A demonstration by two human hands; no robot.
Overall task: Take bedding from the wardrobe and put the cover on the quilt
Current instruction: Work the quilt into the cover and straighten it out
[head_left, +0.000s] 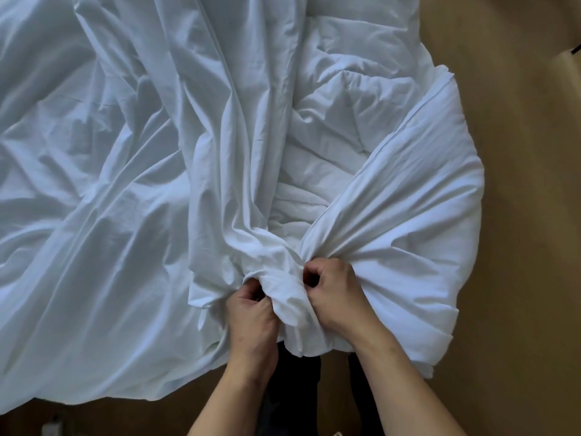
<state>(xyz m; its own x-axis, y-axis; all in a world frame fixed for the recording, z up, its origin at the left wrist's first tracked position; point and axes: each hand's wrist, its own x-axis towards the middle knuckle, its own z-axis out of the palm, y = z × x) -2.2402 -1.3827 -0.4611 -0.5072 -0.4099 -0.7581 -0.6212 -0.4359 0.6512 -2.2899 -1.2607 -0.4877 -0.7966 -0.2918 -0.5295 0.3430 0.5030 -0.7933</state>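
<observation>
Tan floor (522,221) shows along the right and near sides of the white bedding. The duvet cover (110,190) lies spread and creased across the left. Its opening gapes at the middle, where the puffy white quilt (339,121) shows inside. At the near edge, your left hand (251,313) is clenched around a bunch of the cover's fabric. Just beside it, your right hand (336,291) grips the cover's gathered right side. Your dark trousers (298,388) show between your forearms.
</observation>
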